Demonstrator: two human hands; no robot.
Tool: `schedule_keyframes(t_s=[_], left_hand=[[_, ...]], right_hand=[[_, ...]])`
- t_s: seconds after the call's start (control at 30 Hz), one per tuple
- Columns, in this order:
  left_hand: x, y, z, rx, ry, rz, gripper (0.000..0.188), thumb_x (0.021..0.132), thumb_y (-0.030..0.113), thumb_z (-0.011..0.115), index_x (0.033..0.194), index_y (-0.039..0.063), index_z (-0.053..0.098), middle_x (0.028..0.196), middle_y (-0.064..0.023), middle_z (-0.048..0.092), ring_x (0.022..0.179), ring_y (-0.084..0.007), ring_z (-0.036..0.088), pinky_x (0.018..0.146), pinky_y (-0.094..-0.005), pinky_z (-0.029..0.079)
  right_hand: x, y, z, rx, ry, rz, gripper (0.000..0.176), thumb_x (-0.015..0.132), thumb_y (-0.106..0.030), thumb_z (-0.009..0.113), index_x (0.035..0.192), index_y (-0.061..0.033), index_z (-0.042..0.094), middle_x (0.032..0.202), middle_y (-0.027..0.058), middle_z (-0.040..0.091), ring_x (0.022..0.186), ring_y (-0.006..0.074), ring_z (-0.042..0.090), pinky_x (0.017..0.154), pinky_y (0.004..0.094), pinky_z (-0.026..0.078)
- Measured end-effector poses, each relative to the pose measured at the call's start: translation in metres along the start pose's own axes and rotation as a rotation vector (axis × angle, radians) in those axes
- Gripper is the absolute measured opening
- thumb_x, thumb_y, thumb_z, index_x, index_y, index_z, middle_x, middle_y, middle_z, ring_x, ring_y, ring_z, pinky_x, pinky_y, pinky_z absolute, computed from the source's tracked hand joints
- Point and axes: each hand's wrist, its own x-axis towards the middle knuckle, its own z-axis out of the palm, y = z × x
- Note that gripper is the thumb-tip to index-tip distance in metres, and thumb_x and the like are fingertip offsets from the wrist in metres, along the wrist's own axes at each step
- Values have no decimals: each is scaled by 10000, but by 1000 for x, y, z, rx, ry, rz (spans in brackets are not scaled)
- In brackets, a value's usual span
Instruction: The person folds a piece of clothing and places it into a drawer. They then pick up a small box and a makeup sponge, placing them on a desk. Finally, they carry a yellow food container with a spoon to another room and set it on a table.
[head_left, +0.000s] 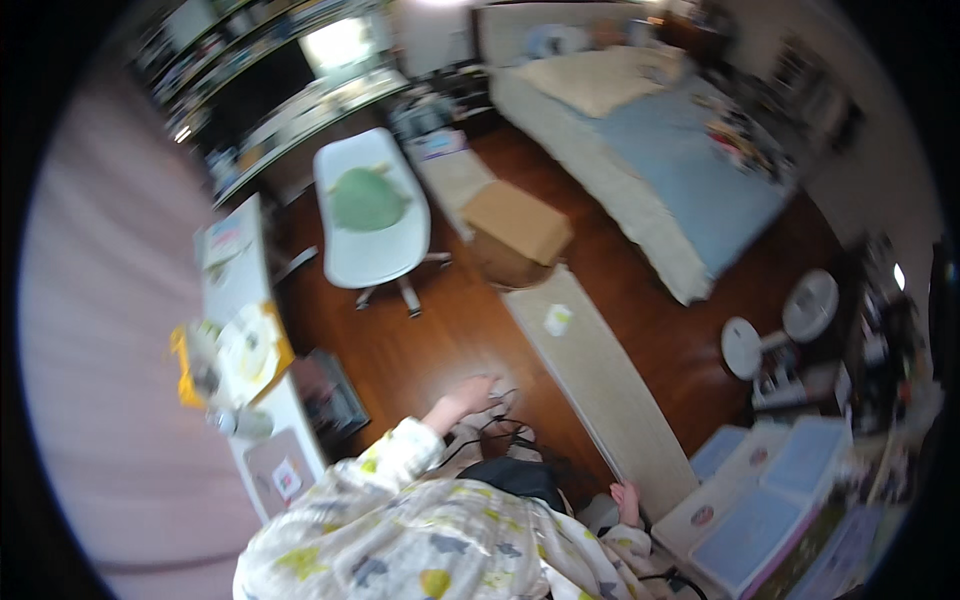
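My left hand (474, 394) reaches out over the wooden floor (382, 360), its sleeve patterned with yellow and grey shapes. Close to its fingers are a small whitish thing and a thin black cord (504, 424); blur hides whether the hand grips either. My right hand (626, 501) hangs low at my right side, fingers apart, with nothing seen in it. It is near the end of a long pale board or mat (600, 360) on the floor. A dark cloth item (514, 480) shows in front of my body.
A cardboard box (517, 225) and a small white-green packet (558, 319) rest on the pale strip. A white swivel chair (375, 259) holds a green cushion (367, 199). Left is a white table (232, 300); right, storage boxes with blue lids (750, 540) and a white fan (810, 306). A bed (675, 187) stands beyond.
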Motion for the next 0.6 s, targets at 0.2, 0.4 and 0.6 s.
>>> schedule_keyframes(t_s=[0.2,0.4,0.6], left_hand=[[1,-35,-45,-5,192,-104,326,739,265,634,935,12,576,911,-181,629,887,-318,611,735,-415,497],[-81,-182,-104,-249,611,-443,443,714,302,646,1008,-9,533,1008,-192,576,969,-335,557,808,-422,470],[-196,-383,-167,-344,941,-873,433,711,270,633,987,-52,549,940,-239,590,915,-358,570,805,-398,464]], right_hand=[[-43,13,58,-53,-19,171,252,867,-326,489,847,-82,549,630,23,533,548,126,523,471,249,445],[-80,3,173,-137,-44,131,229,862,-300,505,878,-76,551,728,53,574,632,136,561,527,249,470],[-80,-23,296,-221,-182,-11,212,856,-274,522,910,-71,553,826,84,615,716,147,599,583,248,494]])
